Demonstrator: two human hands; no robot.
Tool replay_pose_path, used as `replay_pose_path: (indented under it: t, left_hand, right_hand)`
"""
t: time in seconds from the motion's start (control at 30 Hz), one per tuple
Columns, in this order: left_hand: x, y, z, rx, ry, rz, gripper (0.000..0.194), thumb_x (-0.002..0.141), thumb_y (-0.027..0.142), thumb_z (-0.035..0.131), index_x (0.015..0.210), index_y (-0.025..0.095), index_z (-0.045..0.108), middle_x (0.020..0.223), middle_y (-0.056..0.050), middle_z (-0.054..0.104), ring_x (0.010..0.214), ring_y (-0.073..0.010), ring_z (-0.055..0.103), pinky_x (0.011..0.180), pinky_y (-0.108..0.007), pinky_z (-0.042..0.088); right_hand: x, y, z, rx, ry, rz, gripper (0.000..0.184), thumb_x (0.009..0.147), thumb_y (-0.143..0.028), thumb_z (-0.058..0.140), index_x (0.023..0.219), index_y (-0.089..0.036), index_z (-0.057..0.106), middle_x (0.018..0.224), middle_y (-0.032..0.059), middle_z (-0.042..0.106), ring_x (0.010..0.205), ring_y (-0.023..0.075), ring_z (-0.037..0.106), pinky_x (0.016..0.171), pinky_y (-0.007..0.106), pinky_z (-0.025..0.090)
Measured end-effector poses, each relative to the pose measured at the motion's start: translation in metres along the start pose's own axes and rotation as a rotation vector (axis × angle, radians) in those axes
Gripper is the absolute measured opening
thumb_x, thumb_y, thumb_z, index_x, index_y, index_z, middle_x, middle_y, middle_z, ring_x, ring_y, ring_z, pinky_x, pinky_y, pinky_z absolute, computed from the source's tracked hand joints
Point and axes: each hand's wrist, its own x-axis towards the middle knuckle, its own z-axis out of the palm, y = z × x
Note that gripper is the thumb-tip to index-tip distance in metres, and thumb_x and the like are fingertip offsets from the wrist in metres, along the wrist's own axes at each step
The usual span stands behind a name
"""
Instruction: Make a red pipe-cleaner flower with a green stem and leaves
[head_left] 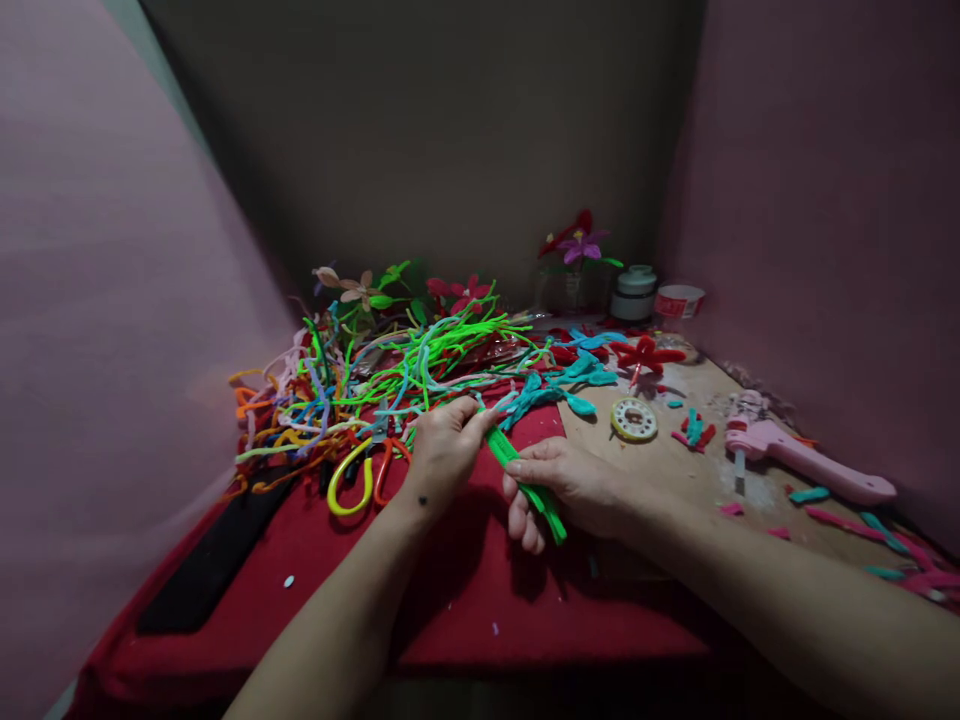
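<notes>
Red cloth across lower frame; L hand pinches upper end of green strips nr centre, R hand grips lower part. Prob. aligning; next move calls for steady grips w/o crushing.

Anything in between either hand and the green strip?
Nothing visible. The left hand pinches the upper end of the green strip; the right hand grips it lower down. The scissors lie clear, left of both.
</notes>
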Motion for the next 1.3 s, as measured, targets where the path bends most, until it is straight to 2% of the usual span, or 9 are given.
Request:
replay_pose_path:
  t: [0.1,0.23,0.37,0.53,0.73,0.9,1.03,1.2,1.3]
  left_hand:
    - [0.003,-0.003,-0.003,-0.146,-0.064,-0.13,0.031,0.069,0.039,0.06,0.053,0.016,0.048,0.038,0.007,0.035,0.035,-0.0044,0.028,0.036,-0.019,0.018]
    - [0.003,-0.003,-0.004,-0.57,-0.353,-0.361,0.028,0.069,0.041,0.062,0.064,0.016,0.05,0.04,0.009,0.032,0.031,-0.0029,0.023,0.032,-0.017,0.013]
    - [-0.002,-0.001,0.002,-0.657,-0.553,-0.45,0.025,0.067,0.034,0.066,0.072,0.012,0.057,0.042,0.008,0.037,0.033,-0.0019,0.024,0.033,-0.016,0.015]
    - [-0.004,0.001,0.007,-0.559,-0.489,-0.425,0.03,0.066,0.032,0.067,0.052,0.013,0.049,0.034,0.006,0.037,0.03,-0.0029,0.029,0.033,-0.017,0.018]
    - [0.0,-0.003,0.002,-0.537,-0.342,-0.419,0.031,0.063,0.033,0.069,0.052,0.015,0.045,0.034,0.008,0.037,0.027,-0.0029,0.026,0.029,-0.017,0.017]
    - [0.003,-0.009,0.001,-0.627,-0.368,-0.406,0.031,0.064,0.032,0.069,0.055,0.016,0.044,0.035,0.009,0.035,0.028,-0.0027,0.024,0.029,-0.017,0.016]
    - [0.009,-0.01,-0.004,-0.771,-0.3,-0.322,0.025,0.067,0.032,0.068,0.065,0.017,0.048,0.041,0.011,0.029,0.03,-0.0015,0.021,0.031,-0.015,0.014]
    - [0.012,-0.01,-0.008,-0.598,-0.126,-0.214,0.023,0.069,0.032,0.065,0.063,0.013,0.053,0.04,0.009,0.032,0.03,-0.0011,0.024,0.031,-0.015,0.015]
    - [0.013,-0.009,-0.01,-0.546,-0.092,-0.21,0.021,0.068,0.031,0.065,0.064,0.013,0.055,0.038,0.008,0.036,0.03,-0.0018,0.027,0.03,-0.015,0.016]
  right_hand:
    - [-0.001,0.001,0.002,0.017,0.019,-0.018,0.021,0.084,-0.024,0.04,0.071,-0.011,0.052,0.051,0.0078,0.064,0.039,0.0143,0.058,0.04,0.024,0.047]
    - [0.001,0.003,-0.001,0.043,0.024,-0.053,0.021,0.083,-0.024,0.04,0.072,-0.011,0.052,0.053,0.0091,0.065,0.04,0.0155,0.059,0.04,0.025,0.047]
    - [0.003,0.001,-0.006,0.066,-0.031,-0.077,0.019,0.08,-0.027,0.045,0.073,-0.011,0.052,0.053,0.0094,0.065,0.04,0.016,0.059,0.04,0.025,0.048]
    - [0.002,-0.001,-0.009,0.115,-0.063,-0.067,0.018,0.078,-0.027,0.05,0.074,-0.01,0.053,0.056,0.0094,0.066,0.041,0.0159,0.06,0.042,0.026,0.049]
    - [0.005,0.003,-0.008,0.078,-0.057,-0.092,0.021,0.074,-0.03,0.055,0.072,-0.009,0.055,0.057,0.012,0.067,0.044,0.018,0.062,0.042,0.027,0.049]
    - [0.005,0.004,-0.005,0.049,0.001,-0.087,0.022,0.071,-0.031,0.055,0.069,-0.01,0.055,0.055,0.012,0.066,0.041,0.0182,0.061,0.04,0.026,0.048]
    - [0.004,0.003,-0.003,0.029,0.014,-0.086,0.02,0.07,-0.03,0.055,0.068,-0.01,0.054,0.053,0.0112,0.066,0.039,0.0175,0.06,0.039,0.025,0.047]
    - [0.004,0.004,-0.005,0.019,-0.023,-0.085,0.02,0.072,-0.031,0.054,0.069,-0.01,0.053,0.054,0.0118,0.066,0.039,0.0172,0.059,0.039,0.026,0.047]
    - [0.005,0.005,-0.006,0.011,-0.022,-0.091,0.021,0.071,-0.031,0.055,0.069,-0.011,0.053,0.054,0.0114,0.066,0.039,0.0173,0.059,0.039,0.026,0.046]
